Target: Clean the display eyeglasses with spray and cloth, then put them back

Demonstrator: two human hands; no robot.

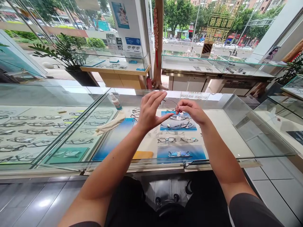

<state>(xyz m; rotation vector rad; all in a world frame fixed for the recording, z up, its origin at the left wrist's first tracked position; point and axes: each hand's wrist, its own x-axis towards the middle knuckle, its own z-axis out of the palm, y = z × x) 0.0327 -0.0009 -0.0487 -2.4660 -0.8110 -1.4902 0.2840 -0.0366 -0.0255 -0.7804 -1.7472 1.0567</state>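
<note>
Head view shows glasses (171,100) between the hands (149,112), one end apparently hidden.

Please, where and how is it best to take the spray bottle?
Best, I think, around the body of the spray bottle, below its white top, from its right side with the left hand: it seems to stand upright, that side looks free, and the cloth lies nearer you.

The thin, dark-rimmed glasses (171,100) are being held above the glass counter (224,126), toward its far edge, showing a rounded rim.
</note>
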